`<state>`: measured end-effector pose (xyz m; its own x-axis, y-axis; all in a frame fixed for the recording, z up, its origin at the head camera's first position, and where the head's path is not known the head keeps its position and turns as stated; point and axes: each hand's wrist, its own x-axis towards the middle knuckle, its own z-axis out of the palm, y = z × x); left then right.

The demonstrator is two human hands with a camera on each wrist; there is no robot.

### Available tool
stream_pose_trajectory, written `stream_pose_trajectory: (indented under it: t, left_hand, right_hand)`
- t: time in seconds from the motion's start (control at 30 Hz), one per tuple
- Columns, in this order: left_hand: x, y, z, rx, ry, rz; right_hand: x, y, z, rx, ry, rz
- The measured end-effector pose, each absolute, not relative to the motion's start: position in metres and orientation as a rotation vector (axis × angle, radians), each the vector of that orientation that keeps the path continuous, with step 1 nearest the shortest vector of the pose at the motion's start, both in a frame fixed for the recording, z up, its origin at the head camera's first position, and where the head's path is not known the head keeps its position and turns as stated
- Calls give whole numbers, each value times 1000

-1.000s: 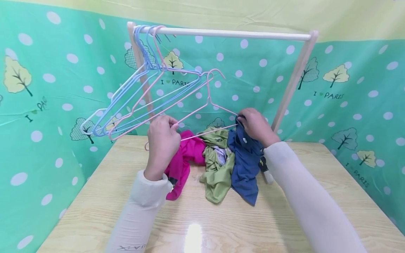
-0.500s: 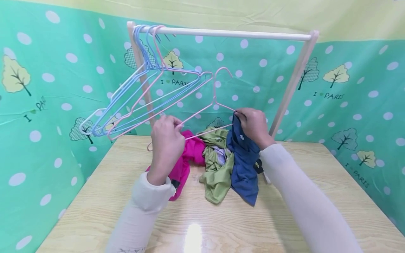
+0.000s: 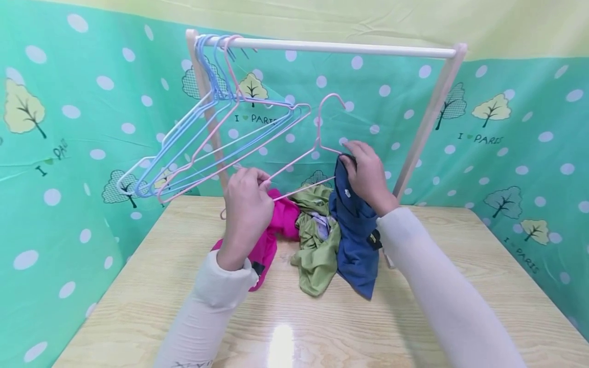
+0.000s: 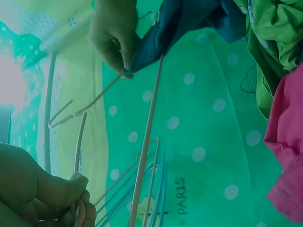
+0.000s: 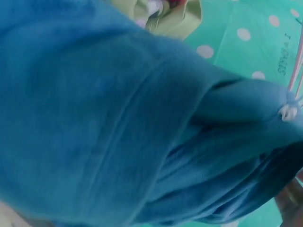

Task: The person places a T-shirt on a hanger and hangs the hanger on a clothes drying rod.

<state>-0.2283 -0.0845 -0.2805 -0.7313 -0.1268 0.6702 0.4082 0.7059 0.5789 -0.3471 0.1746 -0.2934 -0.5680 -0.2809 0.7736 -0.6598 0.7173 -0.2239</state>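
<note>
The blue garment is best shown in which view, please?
The head view, because the blue garment shows from the right hand to its lower tip. The left wrist view catches only part, up top; the right wrist view is a cropped close-up.

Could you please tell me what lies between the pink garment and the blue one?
In the head view, a green garment, with pale purple cloth among its folds, lies between the pink garment and the blue garment.

You are facing a white-dotted, tree-printed green cloth [image 3: 368, 115] that is enclosing both sides beneath a pale-yellow band [image 3: 368, 20]; a white-railed rack [image 3: 331, 47] is standing before it, and glare [image 3: 281, 345] is gleaming on your wood-grained table [image 3: 349, 327].
</note>
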Motion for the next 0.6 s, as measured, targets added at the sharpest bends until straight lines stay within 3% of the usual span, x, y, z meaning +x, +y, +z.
stream_pose_trajectory:
  t: [0.2,0.6]
  left_hand:
    - [-228,-82,-281,-200,-2213,-946]
    - [-230,-79,-282,-155,-2213,-860]
  right_hand:
    - [-349,182,-293,646,-2384,572]
    - [-347,173,-304,624,-2163,602]
